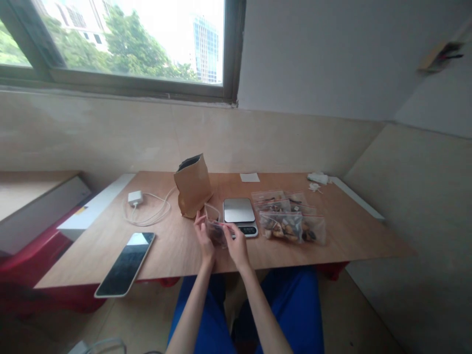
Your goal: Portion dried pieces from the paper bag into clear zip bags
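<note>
A clear zip bag (217, 235) with something dark inside is held between my two hands, just in front of a kitchen scale (239, 211). My left hand (204, 238) grips its left side. At the bag's upper right edge, the fingers of my right hand (236, 243) pinch the pinkish seal. Behind my left hand stands a brown paper bag (193, 187), its top open. Several filled zip bags (282, 227) holding pale and dark dried pieces lie right of the scale.
A phone (127, 265) overhangs the table's front edge at left. A white charger (135, 198) with a coiled cable lies behind it. White paper (250, 177) and a crumpled plastic piece (317, 178) lie along the back of the wooden table (173, 255).
</note>
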The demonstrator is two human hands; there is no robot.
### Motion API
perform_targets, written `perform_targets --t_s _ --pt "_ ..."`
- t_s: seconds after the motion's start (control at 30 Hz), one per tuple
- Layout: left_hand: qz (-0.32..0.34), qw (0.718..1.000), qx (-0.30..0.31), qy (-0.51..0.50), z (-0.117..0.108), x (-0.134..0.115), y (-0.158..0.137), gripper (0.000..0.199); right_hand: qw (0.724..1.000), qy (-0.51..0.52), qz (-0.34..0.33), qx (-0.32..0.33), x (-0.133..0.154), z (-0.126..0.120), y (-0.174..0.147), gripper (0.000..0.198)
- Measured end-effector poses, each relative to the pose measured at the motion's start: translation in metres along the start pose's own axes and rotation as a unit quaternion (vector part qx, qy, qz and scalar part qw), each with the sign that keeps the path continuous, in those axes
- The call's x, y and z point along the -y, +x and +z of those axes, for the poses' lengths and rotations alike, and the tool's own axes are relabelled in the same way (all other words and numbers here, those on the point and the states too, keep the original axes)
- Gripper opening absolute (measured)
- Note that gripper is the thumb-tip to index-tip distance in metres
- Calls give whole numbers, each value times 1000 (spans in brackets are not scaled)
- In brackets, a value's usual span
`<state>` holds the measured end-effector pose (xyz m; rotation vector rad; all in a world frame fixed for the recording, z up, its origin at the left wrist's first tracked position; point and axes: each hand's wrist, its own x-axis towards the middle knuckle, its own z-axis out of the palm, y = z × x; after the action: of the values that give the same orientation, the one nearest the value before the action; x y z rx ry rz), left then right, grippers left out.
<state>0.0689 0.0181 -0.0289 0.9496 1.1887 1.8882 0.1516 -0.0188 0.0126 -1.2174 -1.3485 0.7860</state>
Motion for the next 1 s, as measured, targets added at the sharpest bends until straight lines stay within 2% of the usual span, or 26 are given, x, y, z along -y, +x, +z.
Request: perform_targets --t_s 0.17,0.27,0.37,0.5,0.67,0.9,1.0 --pt "-34 999 -4 -5 -7 -3 5 38 999 43 4 14 -4 -27 -9 33" --pt "-56 997 44 -13 -7 -10 4 34 998 58 19 -21 -10 -37 -12 34" --pt "-58 995 86 -4 -8 -17 0 27 992 91 62 -67 -21 -41 -13 38" --pt "-69 995 69 -12 -13 -21 -4 26 977 131 119 -114 -35 -41 -12 42" --pt "-119 990 67 -15 -16 -21 -7 27 979 88 101 -156 -35 -43 -5 42" --pt "-176 983 59 17 -22 -19 -10 34 990 26 92 -102 -24 -55 13 34" --pt "-223 972 49 57 -29 -12 -12 38 995 -16 74 -72 -20 -59 21 30"
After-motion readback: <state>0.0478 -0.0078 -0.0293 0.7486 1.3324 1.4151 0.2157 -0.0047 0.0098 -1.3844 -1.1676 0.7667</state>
